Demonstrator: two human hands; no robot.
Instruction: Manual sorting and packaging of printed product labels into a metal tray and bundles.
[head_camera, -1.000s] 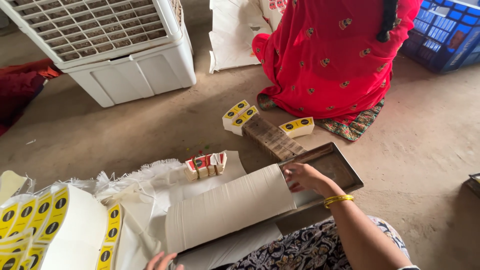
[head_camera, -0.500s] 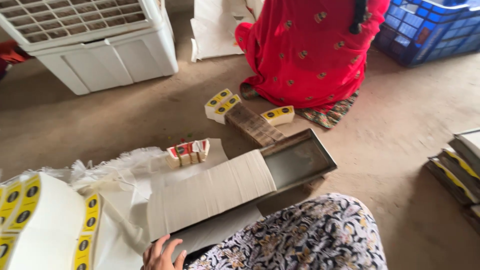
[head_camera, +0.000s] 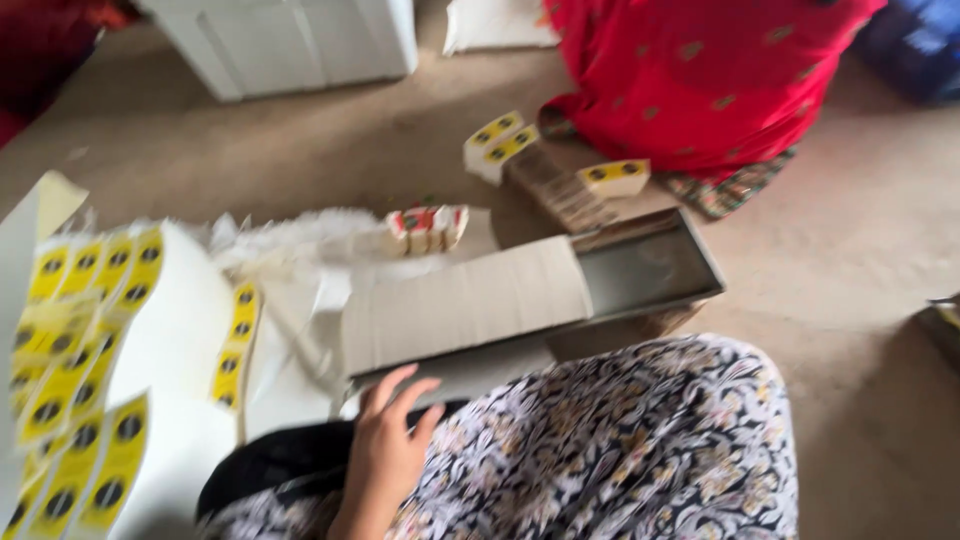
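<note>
White backing sheets with yellow round-marked stickers (head_camera: 75, 330) lie far left. The person's left hand (head_camera: 385, 450), fingers spread and holding nothing, touches the near edge of one long grey metal tray (head_camera: 650, 275), half filled with a white card row (head_camera: 460, 305). The right hand is out of view.

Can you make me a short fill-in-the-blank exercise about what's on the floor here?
1. The left hand rests at the near edge of the long metal ____.
2. The stickers on the white sheets are black and ____.
3. The person sitting opposite wears ____ cloth.
Missing words: tray; yellow; red.
</note>
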